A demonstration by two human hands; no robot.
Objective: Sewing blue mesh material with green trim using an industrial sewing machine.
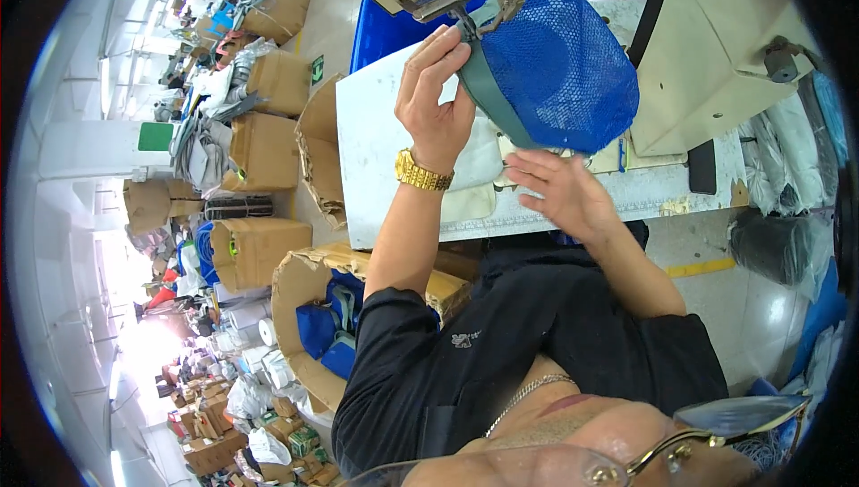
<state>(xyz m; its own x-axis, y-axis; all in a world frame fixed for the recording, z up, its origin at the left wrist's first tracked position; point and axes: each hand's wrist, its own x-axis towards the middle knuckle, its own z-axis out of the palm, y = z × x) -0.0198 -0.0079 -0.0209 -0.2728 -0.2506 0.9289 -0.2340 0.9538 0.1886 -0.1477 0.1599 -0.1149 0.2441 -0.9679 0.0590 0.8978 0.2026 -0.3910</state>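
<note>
Edging the blue mesh [565, 66], the green band [492, 93] slants from the left hand [436, 109] – whether pinching, unclear – down-right toward the right hand [574, 198], fingers loosely spread.

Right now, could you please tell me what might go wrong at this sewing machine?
The left hand is close to the foot of the sewing machine, so it could get pinched. The blue mesh bulges beside that foot and might get caught.
</note>
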